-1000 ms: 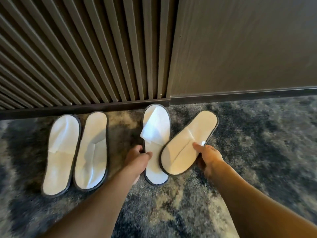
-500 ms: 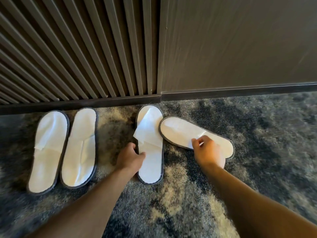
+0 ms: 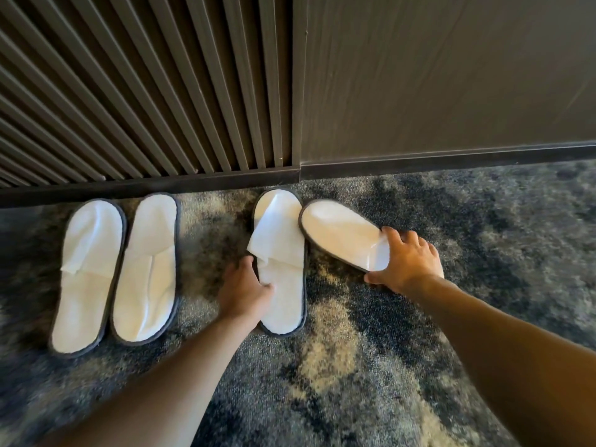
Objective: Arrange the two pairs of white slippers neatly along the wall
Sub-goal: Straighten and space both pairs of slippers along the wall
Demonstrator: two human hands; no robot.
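Two white slippers with dark trim, one (image 3: 85,272) beside the other (image 3: 146,266), lie parallel at the left, toes toward the wall. A third slipper (image 3: 280,259) lies straight to their right, its upper slightly lifted; my left hand (image 3: 245,290) grips its left edge near the middle. The fourth slipper (image 3: 338,232) lies slanted, its toe touching the third slipper's toe and its heel pointing right. My right hand (image 3: 406,261) holds its heel end, fingers spread over the edge.
A dark slatted wall panel (image 3: 145,91) and a smooth dark panel (image 3: 451,75) rise behind a black baseboard (image 3: 419,159). The floor is mottled blue-grey and beige carpet (image 3: 354,366), with open carpet to the right of the slippers.
The fourth slipper has swung from leaning toe-right to lying slanted with its toe against the third slipper. My right hand shifted to its heel. My left hand stayed on the third slipper.
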